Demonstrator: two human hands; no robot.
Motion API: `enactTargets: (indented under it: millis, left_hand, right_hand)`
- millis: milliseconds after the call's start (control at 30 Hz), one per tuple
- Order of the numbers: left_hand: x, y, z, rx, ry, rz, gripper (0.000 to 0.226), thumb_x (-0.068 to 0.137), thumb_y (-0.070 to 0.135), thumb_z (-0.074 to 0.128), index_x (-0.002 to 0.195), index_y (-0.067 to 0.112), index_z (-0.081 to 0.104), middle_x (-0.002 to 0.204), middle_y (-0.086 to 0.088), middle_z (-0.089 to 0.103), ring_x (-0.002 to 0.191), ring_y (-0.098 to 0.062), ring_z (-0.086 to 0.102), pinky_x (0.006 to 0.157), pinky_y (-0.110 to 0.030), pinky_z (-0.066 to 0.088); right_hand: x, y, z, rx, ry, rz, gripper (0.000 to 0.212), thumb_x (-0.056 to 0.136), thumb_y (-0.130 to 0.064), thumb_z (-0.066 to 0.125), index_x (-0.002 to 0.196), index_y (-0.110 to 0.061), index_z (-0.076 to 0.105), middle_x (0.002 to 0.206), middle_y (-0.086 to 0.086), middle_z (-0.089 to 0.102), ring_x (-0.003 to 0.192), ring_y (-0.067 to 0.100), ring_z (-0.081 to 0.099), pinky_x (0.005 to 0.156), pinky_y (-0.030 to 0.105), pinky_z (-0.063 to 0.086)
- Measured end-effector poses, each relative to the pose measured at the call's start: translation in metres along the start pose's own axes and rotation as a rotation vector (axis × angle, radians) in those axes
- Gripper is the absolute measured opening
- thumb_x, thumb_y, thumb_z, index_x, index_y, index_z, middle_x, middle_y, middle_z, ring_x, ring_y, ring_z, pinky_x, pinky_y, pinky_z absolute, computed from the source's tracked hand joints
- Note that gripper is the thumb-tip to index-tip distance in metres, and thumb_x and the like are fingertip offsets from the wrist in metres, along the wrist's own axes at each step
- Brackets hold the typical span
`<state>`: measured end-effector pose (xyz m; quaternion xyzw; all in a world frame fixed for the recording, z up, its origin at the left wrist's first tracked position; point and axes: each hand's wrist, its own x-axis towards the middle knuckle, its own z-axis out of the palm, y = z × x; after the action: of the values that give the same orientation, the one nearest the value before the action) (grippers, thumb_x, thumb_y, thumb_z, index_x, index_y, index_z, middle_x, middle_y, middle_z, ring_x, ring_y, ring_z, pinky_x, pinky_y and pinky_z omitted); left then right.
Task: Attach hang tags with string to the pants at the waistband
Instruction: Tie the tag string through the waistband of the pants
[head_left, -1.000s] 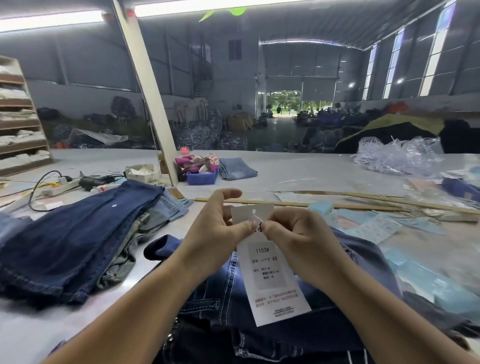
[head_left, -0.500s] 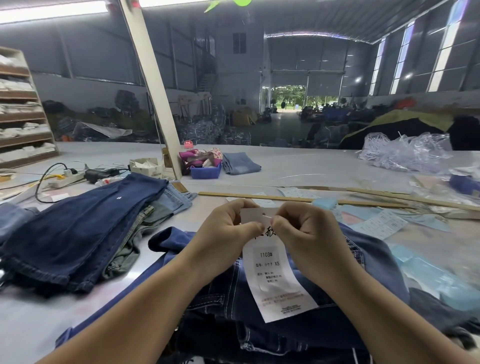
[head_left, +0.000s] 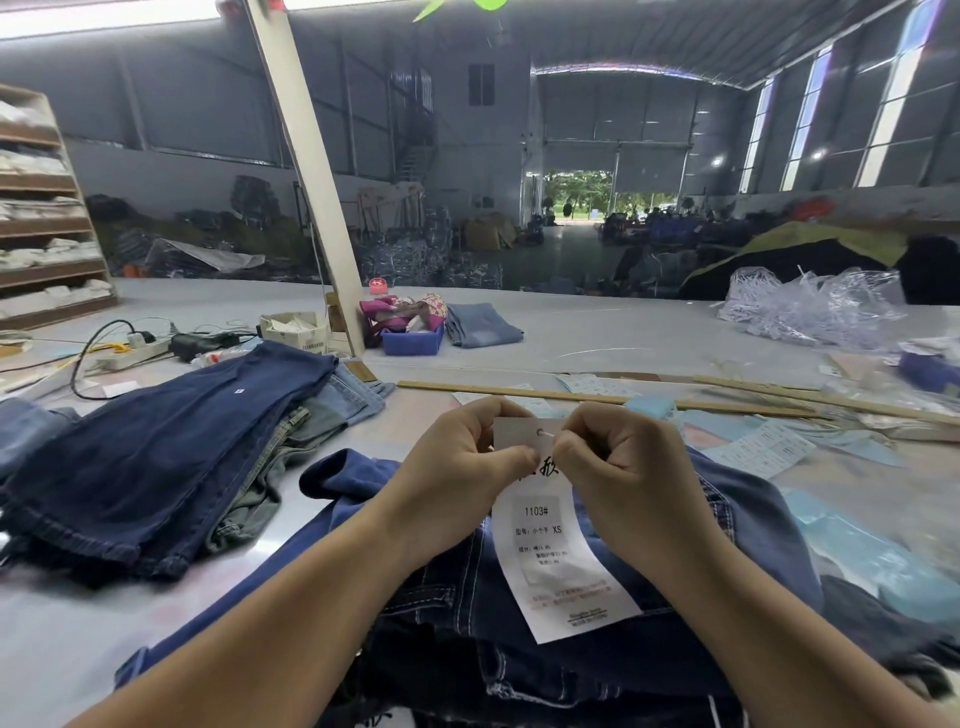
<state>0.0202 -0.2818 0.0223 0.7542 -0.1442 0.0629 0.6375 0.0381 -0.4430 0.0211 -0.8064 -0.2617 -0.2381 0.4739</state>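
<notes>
A long white hang tag printed with "1103#" and "XS" hangs over dark blue denim pants lying in front of me. My left hand pinches the tag's top left edge. My right hand pinches a thin pale string at the small hole near the tag's top. The string's far end is hidden by my fingers. The waistband is not clearly visible.
A stack of folded jeans lies at the left. Loose paper tags and pale blue sheets are scattered at the right, behind long wooden sticks. A blue bin, power strip and plastic bags sit farther back.
The tag and both hands sit slightly lower over the pants. The hole at the tag's top now shows between my hands, with the string at it.
</notes>
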Motion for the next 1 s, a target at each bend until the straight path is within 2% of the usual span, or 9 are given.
enactTargets:
  millis: [167, 267, 400, 467, 600, 700, 767, 867, 1000]
  left_hand:
    - [-0.002, 0.0, -0.002, -0.035, -0.031, -0.016, 0.015, 0.076, 0.023, 0.066, 0.091, 0.023, 0.069, 0.083, -0.004, 0.071, 0.077, -0.019, 0.068, 0.062, -0.029, 0.053]
    - [-0.002, 0.0, -0.004, -0.084, -0.071, -0.033, 0.013, 0.08, 0.026, 0.063, 0.09, 0.025, 0.071, 0.083, -0.007, 0.07, 0.077, -0.025, 0.066, 0.065, -0.039, 0.051]
    - [-0.003, 0.005, -0.008, -0.306, -0.173, -0.104, 0.036, 0.084, 0.034, 0.044, 0.098, 0.012, 0.069, 0.085, -0.015, 0.064, 0.068, -0.025, 0.059, 0.053, -0.03, 0.05]
    - [-0.004, 0.007, -0.009, -0.343, -0.164, -0.124, 0.037, 0.085, 0.034, 0.043, 0.094, 0.011, 0.07, 0.084, -0.016, 0.064, 0.065, -0.023, 0.058, 0.052, -0.031, 0.051]
    - [-0.005, 0.008, -0.009, -0.092, -0.105, -0.047, 0.014, 0.094, 0.022, 0.064, 0.089, 0.01, 0.069, 0.079, -0.011, 0.065, 0.067, -0.019, 0.059, 0.055, -0.03, 0.053]
    - [-0.006, 0.008, -0.009, 0.027, -0.073, -0.011, 0.011, 0.094, 0.016, 0.064, 0.09, 0.006, 0.068, 0.077, -0.009, 0.068, 0.067, -0.017, 0.061, 0.055, -0.03, 0.054]
    - [-0.007, 0.009, -0.009, 0.091, -0.066, 0.002, 0.01, 0.094, 0.013, 0.064, 0.086, 0.009, 0.068, 0.072, -0.004, 0.068, 0.064, -0.014, 0.06, 0.054, -0.029, 0.054]
    - [-0.008, 0.01, -0.008, 0.255, -0.044, 0.047, 0.014, 0.095, 0.012, 0.062, 0.083, 0.014, 0.068, 0.068, 0.001, 0.067, 0.06, -0.008, 0.059, 0.054, -0.026, 0.051]
    - [-0.01, 0.013, -0.008, 0.396, -0.007, 0.088, 0.016, 0.094, 0.012, 0.058, 0.081, 0.014, 0.067, 0.063, 0.006, 0.064, 0.054, -0.002, 0.055, 0.052, -0.019, 0.046]
  right_hand:
    - [0.0, 0.004, 0.001, -0.045, -0.016, -0.014, 0.025, 0.082, -0.021, 0.058, 0.058, -0.018, 0.058, 0.047, -0.004, 0.053, 0.042, 0.007, 0.046, 0.04, 0.021, 0.033]
    - [0.001, 0.003, 0.001, -0.039, -0.016, -0.001, 0.025, 0.083, -0.023, 0.057, 0.059, -0.017, 0.06, 0.053, -0.005, 0.059, 0.05, 0.005, 0.056, 0.043, 0.014, 0.038]
    - [0.001, 0.0, 0.0, -0.012, -0.019, 0.017, 0.025, 0.077, -0.028, 0.049, 0.059, -0.014, 0.06, 0.057, -0.002, 0.062, 0.049, 0.005, 0.057, 0.043, 0.013, 0.039]
    - [0.0, -0.001, 0.0, 0.015, -0.04, 0.014, 0.025, 0.076, -0.026, 0.049, 0.058, -0.014, 0.06, 0.055, -0.005, 0.061, 0.045, 0.004, 0.055, 0.041, 0.012, 0.037]
    - [-0.001, -0.001, 0.001, 0.057, -0.107, -0.018, 0.027, 0.08, -0.019, 0.055, 0.053, -0.02, 0.055, 0.045, -0.014, 0.051, 0.04, 0.0, 0.045, 0.04, 0.011, 0.032]
    - [-0.001, 0.001, 0.0, 0.04, -0.155, -0.043, 0.032, 0.084, -0.015, 0.06, 0.053, -0.025, 0.059, 0.044, -0.015, 0.051, 0.04, 0.001, 0.045, 0.041, 0.013, 0.031]
    - [-0.001, 0.003, 0.0, 0.013, -0.165, -0.056, 0.038, 0.084, -0.016, 0.062, 0.05, -0.031, 0.055, 0.044, -0.016, 0.049, 0.041, 0.002, 0.043, 0.042, 0.014, 0.029]
    - [-0.003, 0.004, 0.002, -0.042, -0.168, -0.076, 0.034, 0.082, -0.023, 0.061, 0.05, -0.025, 0.049, 0.045, -0.012, 0.044, 0.044, 0.003, 0.037, 0.043, 0.018, 0.027]
    - [-0.004, 0.001, 0.003, -0.062, -0.187, -0.088, 0.032, 0.083, -0.036, 0.055, 0.057, -0.017, 0.056, 0.048, -0.01, 0.049, 0.043, 0.003, 0.04, 0.043, 0.02, 0.032]
